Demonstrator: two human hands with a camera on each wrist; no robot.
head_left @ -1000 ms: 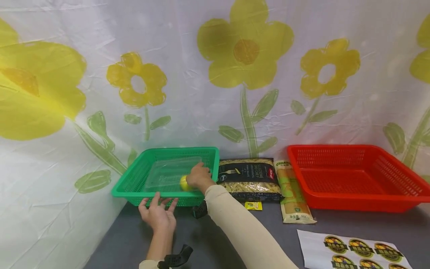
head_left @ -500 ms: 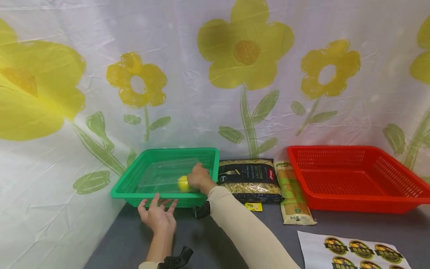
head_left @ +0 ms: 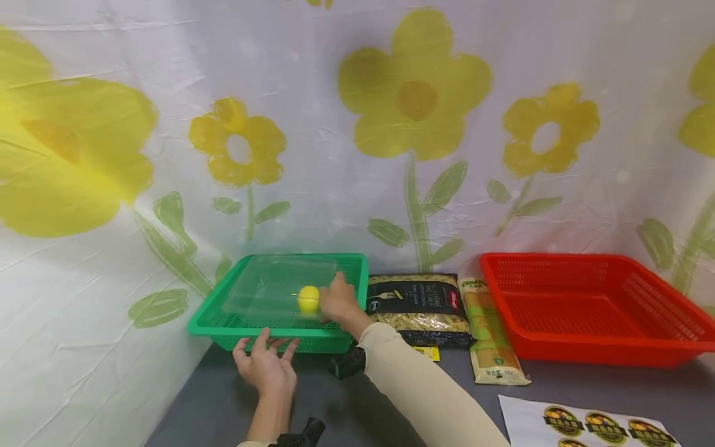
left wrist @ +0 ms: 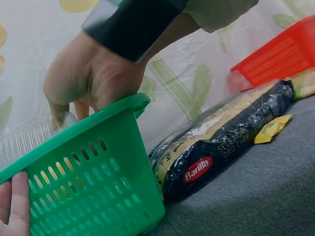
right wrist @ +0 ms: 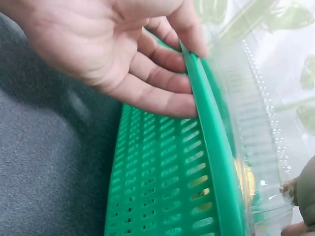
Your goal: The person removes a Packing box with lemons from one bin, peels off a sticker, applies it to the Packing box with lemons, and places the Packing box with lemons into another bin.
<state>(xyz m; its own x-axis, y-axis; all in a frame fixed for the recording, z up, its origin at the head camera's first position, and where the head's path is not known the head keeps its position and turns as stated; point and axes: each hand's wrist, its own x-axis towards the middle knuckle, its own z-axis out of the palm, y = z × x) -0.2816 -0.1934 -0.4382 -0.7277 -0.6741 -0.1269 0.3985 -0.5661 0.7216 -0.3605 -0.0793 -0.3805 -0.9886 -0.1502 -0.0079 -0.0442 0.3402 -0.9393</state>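
Note:
My right hand is inside the green basket at its right end, gripping the right side of a clear plastic container. The container sits tilted, its far edge near the basket's back rim. A yellow round thing shows beside my right fingertips; whether it lies inside or under the container I cannot tell. My left hand is at the basket's front, palm up. In the right wrist view, that left hand pinches the rim, several fingers against the outer wall and one digit over the top.
Right of the basket lie a black pasta bag, a small yellow packet and a long noodle pack. A red basket stands farther right. A sheet of round stickers lies in front on the grey table.
The clear container has risen a little and tilted in the green basket, together with my right hand. My left hand keeps its place at the front rim. The head view has tipped slightly upward.

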